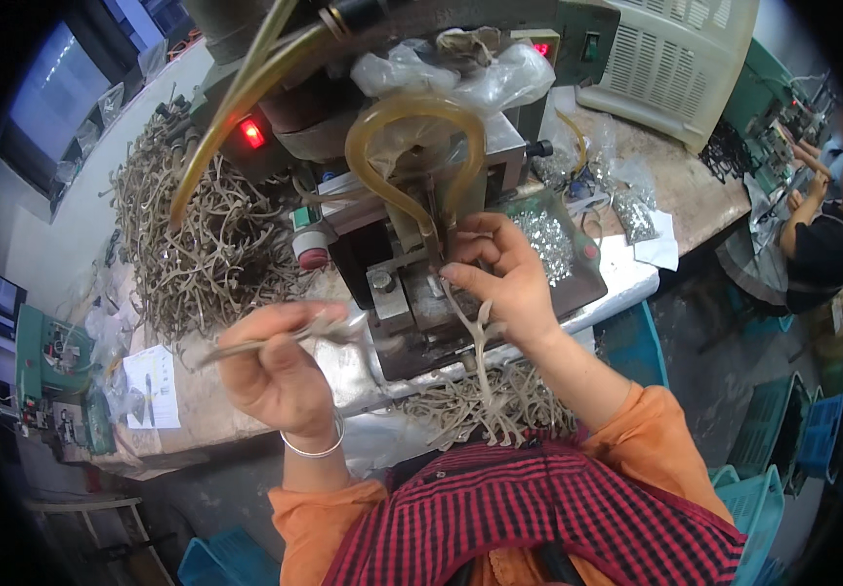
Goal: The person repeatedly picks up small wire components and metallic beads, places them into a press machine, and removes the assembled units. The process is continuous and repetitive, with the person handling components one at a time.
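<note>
My right hand (517,288) pinches the upper end of a grey-beige branched strip (481,344) at the working head of a bench press (397,293). The strip's forked lower end hangs toward my apron. Left of the press, my left hand (280,381) is closed on another branched strip (246,347), raised above the table and blurred by motion. Below the press, close to my apron, lies a heap of similar strips (441,405). Small shiny metal pieces (543,239) lie on a tray at the right of the press. My fingertips hide the exact contact point.
A large tangled pile of strips (197,244) covers the table's left side. Yellowish hoses (411,103) loop over the press; a red button (313,258) sits at its left. A blue crate (641,347) stands below the right edge. Another person (822,234) works at far right.
</note>
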Motion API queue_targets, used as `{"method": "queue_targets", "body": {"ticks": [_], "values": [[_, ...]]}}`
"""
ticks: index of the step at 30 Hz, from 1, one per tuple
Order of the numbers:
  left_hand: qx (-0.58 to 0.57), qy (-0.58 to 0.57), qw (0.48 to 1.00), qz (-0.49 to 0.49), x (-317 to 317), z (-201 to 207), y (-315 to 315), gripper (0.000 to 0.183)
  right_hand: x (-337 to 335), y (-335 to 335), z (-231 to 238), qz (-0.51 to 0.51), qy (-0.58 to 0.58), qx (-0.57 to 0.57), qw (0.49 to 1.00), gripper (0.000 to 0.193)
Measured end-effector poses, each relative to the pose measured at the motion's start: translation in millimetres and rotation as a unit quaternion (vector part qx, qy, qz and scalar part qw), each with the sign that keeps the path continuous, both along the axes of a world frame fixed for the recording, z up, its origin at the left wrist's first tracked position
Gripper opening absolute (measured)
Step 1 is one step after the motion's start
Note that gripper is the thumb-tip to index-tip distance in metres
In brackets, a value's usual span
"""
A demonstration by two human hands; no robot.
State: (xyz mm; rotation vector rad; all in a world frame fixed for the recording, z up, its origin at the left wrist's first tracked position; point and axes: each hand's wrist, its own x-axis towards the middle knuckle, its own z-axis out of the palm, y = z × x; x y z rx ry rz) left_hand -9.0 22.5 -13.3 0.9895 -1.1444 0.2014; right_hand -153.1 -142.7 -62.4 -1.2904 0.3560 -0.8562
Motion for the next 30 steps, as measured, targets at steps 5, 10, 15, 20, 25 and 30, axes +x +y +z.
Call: {"method": "queue_targets", "body": {"ticks": [5, 10, 15, 20, 25, 30], "values": [[0.025, 0.018, 0.999, 0.039, 3.7, 18.8, -34.6, 0.024, 4.8, 13.1, -0.7, -0.007, -0.04, 0.031, 0.999, 0.057], [0.022, 0.107, 0.994, 0.024, -14.4, 24.6, -33.7, 0.024, -6.0, 15.9, 22.9, -0.022, 0.016, -0.049, 0.998, 0.059], [0.283, 0.299, 0.885, -0.216, -53.0, 8.9, 8.4, 0.02, -44.8, -3.5, 14.3, -0.064, 0.138, -0.225, 0.963, 0.039], [0.367, 0.519, 0.669, -0.387, -67.8, -11.8, -2.9, 0.021, -106.4, -35.3, -45.0, -0.271, 0.429, -0.439, 0.741, 0.034], [0.365, 0.579, 0.625, -0.376, -72.7, -14.2, -24.8, 0.037, -94.3, -47.5, -83.2, -0.33, 0.389, -0.482, 0.712, 0.023], [0.383, 0.62, 0.6, -0.329, -78.8, 1.1, -25.8, 0.042, -77.9, -51.4, -81.6, -0.33, 0.349, -0.456, 0.749, 0.01]]}}
